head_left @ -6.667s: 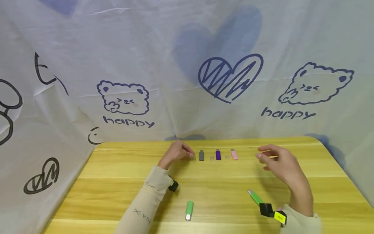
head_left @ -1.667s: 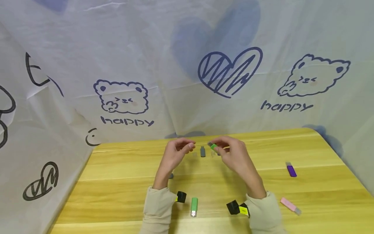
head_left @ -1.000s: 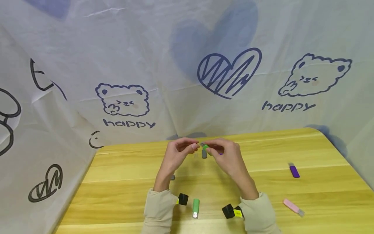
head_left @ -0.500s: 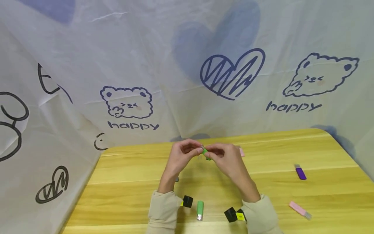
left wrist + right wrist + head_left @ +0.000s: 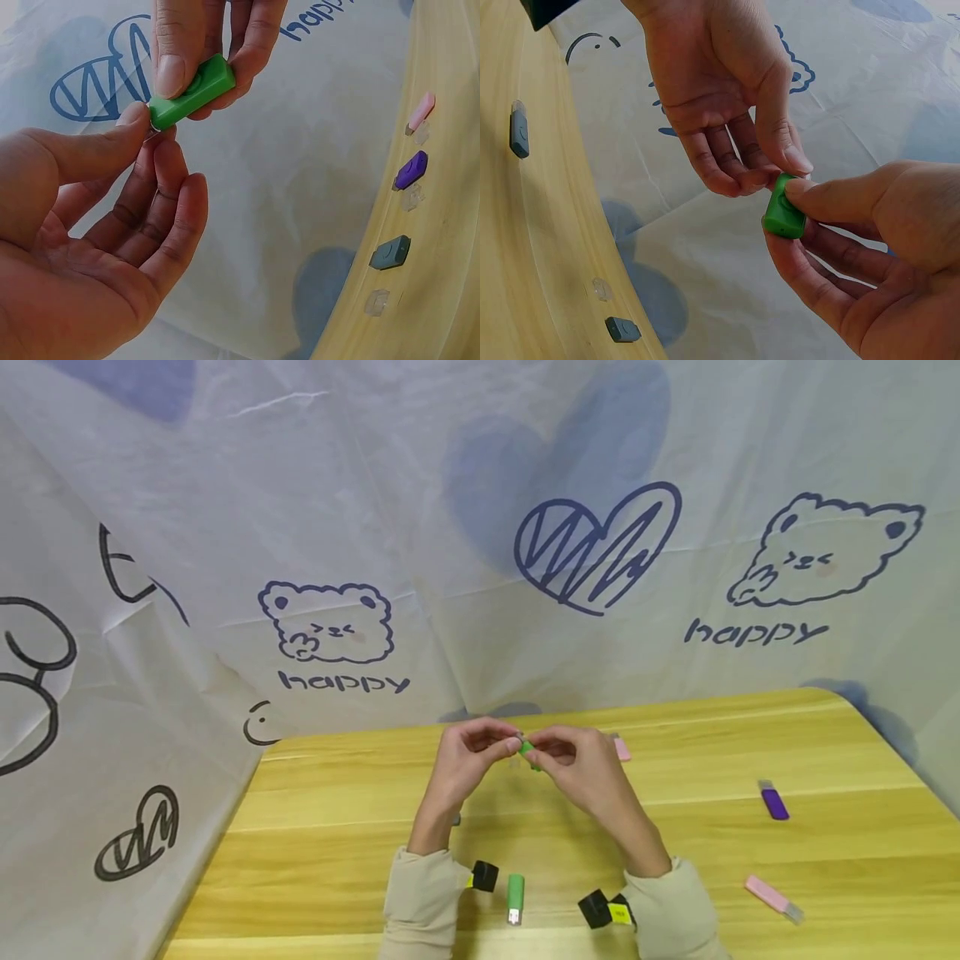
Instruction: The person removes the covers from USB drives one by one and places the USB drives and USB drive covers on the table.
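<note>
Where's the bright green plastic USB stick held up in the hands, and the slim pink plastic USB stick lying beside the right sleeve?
Bright green plastic USB stick (image 5: 199,96): left wrist view, on its casing.
Slim pink plastic USB stick (image 5: 768,893): head view, on its casing.

A printed white cloth (image 5: 450,539) hangs behind the wooden tabletop (image 5: 697,802).

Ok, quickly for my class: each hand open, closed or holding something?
Left hand: closed, pinching one end of the green USB stick.
Right hand: closed, gripping the same stick.
</note>
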`<action>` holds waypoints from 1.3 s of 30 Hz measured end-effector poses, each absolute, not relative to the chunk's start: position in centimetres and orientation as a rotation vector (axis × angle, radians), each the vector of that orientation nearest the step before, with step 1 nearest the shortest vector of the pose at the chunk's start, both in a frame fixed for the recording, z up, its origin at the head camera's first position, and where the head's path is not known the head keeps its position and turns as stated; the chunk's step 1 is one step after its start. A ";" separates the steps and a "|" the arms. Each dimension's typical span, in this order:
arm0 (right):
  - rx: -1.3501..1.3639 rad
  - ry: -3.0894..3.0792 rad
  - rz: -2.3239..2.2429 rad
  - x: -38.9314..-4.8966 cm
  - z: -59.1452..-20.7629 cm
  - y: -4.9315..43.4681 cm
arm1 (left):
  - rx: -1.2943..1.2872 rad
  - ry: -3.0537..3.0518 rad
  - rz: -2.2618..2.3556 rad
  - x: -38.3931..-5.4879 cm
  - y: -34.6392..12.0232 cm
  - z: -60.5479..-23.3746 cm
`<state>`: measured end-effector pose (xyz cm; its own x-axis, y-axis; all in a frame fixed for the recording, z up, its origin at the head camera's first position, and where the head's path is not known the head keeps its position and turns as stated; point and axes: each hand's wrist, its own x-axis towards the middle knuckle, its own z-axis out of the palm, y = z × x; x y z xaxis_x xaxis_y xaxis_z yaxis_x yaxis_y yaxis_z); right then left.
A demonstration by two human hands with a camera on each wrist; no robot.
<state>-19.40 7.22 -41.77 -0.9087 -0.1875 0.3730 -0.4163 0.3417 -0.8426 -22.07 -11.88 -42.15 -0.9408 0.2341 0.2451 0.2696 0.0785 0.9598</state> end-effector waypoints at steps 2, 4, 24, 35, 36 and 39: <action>0.558 -2.391 1.609 -19.4 -41.8 7.1 | -0.519 -2.278 -2.051 -22.0 -12.0 -42.1; 0.570 -2.388 1.610 -19.4 -41.8 7.0 | -0.514 -2.276 -2.056 -22.0 -12.1 -42.1; 0.412 -2.517 1.432 -19.5 -42.3 9.3 | -0.304 -2.123 -2.138 -22.2 -16.3 -41.2; 0.409 -2.495 1.454 -20.3 -43.1 8.0 | -0.284 -2.151 -2.070 -22.3 -17.0 -40.9; 0.408 -2.491 1.467 -20.5 -43.3 7.7 | -0.279 -2.147 -2.072 -22.3 -17.1 -40.9; 0.394 -2.498 1.492 -21.0 -43.8 6.8 | -0.264 -2.139 -2.074 -22.2 -17.5 -40.9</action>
